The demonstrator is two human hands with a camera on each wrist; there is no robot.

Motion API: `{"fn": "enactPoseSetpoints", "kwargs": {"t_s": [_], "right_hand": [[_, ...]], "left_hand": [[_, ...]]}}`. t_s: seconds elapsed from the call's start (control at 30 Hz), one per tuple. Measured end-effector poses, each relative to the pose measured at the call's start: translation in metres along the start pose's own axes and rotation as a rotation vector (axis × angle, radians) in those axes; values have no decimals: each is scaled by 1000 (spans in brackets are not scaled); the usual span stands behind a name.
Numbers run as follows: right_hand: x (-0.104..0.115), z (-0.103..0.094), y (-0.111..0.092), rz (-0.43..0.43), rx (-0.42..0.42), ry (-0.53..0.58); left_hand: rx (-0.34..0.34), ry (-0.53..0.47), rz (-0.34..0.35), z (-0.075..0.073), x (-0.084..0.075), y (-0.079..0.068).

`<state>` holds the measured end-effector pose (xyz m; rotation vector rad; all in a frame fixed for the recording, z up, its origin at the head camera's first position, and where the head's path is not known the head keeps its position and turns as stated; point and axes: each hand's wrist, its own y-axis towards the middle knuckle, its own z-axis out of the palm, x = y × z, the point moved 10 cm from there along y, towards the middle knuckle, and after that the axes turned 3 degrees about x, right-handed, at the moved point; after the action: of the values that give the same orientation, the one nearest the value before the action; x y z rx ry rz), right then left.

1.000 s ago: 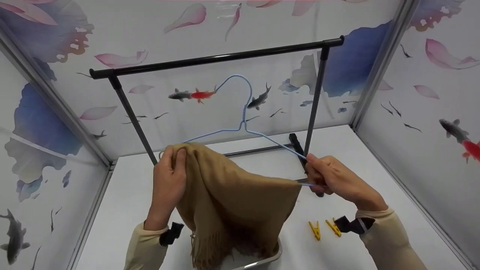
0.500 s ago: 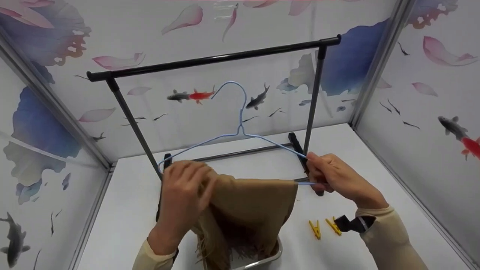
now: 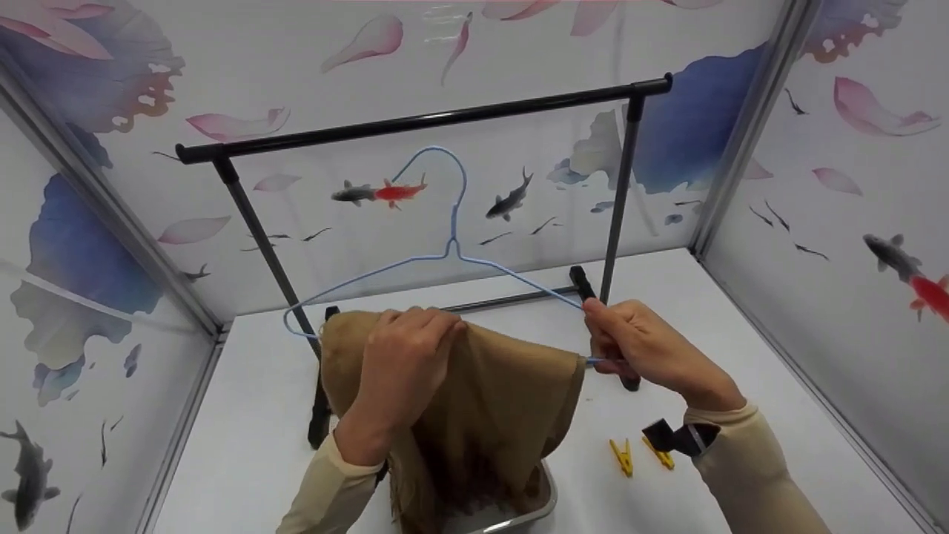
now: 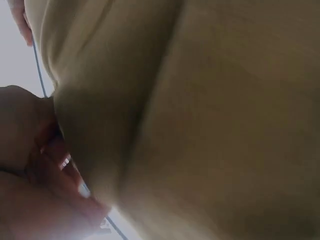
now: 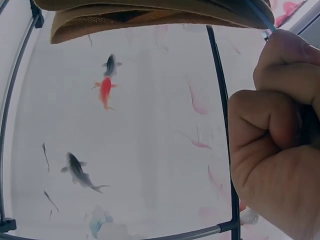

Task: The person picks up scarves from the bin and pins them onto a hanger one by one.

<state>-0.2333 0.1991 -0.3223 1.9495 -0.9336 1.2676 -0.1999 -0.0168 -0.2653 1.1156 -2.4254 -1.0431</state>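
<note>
A tan fringed scarf (image 3: 511,386) hangs folded over the bottom bar of a blue wire hanger (image 3: 454,222). My left hand (image 3: 404,371) grips the scarf along its top fold, near the middle of the bar. The left wrist view is mostly filled by the scarf (image 4: 210,125), with curled fingers of the left hand (image 4: 55,190) at its edge. At the hanger's right end, my right hand (image 3: 641,341) holds the wire, its fingers curled in the right wrist view. The hanger's left end sticks out bare beyond the cloth. Most of its bottom bar is covered.
Behind the hanger stands a black garment rack (image 3: 430,119) on the white table (image 3: 245,445). A pale tub (image 3: 547,504) sits under the scarf. Two yellow clothespins, one of them the nearer clothespin (image 3: 623,457), lie right of the tub. Printed panels enclose the table.
My left hand has shifted right along the scarf, from its left side toward the middle. The scarf's left part now spreads along the bar. The hanger and right hand have moved slightly left.
</note>
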Motion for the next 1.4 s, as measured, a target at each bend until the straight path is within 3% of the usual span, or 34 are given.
{"fn": "enactPoseSetpoints", "kwargs": {"t_s": [0.07,0.13,0.3,0.4,0.57,0.67,0.9,0.97,1.07,1.13,1.2,1.4], "right_hand": [[3,2,2,-9,0,0],[6,4,4,-18,-1,-4],[4,3,5,-4,-25,-45],[0,4,6,17,-29,-63],[2,6,10,4,-35,-76],[4,8,13,-7,-35,-83],[8,18,20,-28,-20,-69],[9,17,20,-39,-37,-73],[10,12,19,-48,-61,-95],[9,7,16,-47,-69,-99],[7,2,13,-45,-71,-102],[7,-15,5,-28,-83,-55]], "left_hand": [[-22,23,-15,-3,-3,8],[17,43,-31,1,-3,14],[315,-36,-108,31,6,10],[384,-139,-130,38,-1,6],[385,-192,7,47,-44,14],[342,-170,51,51,-60,18],[115,-150,-64,38,-57,28],[102,-123,-69,41,-59,32],[149,-128,-60,47,-59,33],[190,-150,-63,44,-54,29],[201,-142,-70,32,-40,22],[150,33,-168,-19,31,-13]]}}
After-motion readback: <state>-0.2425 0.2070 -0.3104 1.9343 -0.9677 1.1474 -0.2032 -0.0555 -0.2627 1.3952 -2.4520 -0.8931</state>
